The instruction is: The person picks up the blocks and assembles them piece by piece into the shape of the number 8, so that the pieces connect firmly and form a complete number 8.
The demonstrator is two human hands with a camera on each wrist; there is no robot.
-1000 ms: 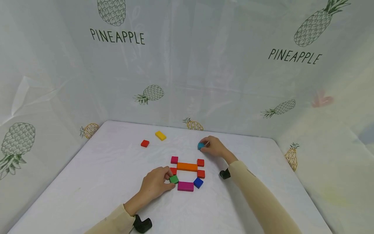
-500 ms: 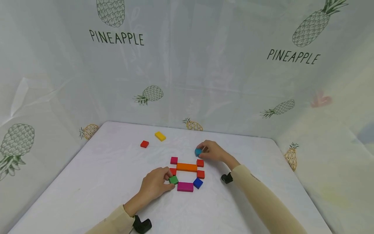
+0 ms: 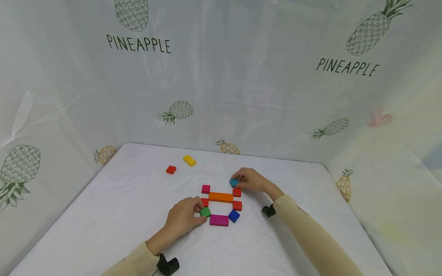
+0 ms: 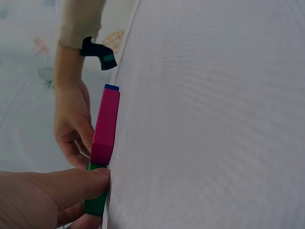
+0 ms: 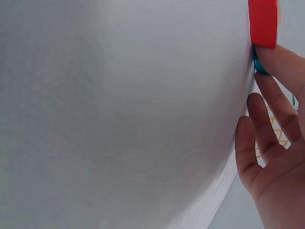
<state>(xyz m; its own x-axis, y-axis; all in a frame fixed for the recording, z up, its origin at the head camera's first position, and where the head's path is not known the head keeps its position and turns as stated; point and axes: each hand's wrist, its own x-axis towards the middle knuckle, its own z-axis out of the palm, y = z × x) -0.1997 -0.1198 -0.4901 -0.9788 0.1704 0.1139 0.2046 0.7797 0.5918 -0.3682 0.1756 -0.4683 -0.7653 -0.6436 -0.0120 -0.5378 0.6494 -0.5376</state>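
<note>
Between the thumb and fingers of my left hand (image 3: 184, 214) is a green block (image 3: 205, 212), pinched at the near left corner of a block outline, against the magenta block (image 3: 219, 220). My right hand (image 3: 253, 179) pinches a light-blue block (image 3: 234, 183) just behind the far right red block (image 3: 236, 192). The right wrist view shows the thumb beside that red block, with the light-blue block (image 5: 259, 65) mostly hidden. An orange bar (image 3: 221, 197) crosses the outline; a blue block (image 3: 234, 216) sits tilted at its near right corner. My left fingers partly cover another red block (image 3: 204, 202).
A small pink block (image 3: 206, 189) lies left of the bar's far end, and a red block (image 3: 237, 206) on the right side. Farther back lie a loose red block (image 3: 171, 170) and a yellow block (image 3: 189, 160). A pineapple-print curtain (image 3: 221, 76) rises behind the white table (image 3: 121, 214).
My right hand has brought the light-blue block nearer and slightly left, up to the far right red block. The left hand has stayed in place on the green block.
</note>
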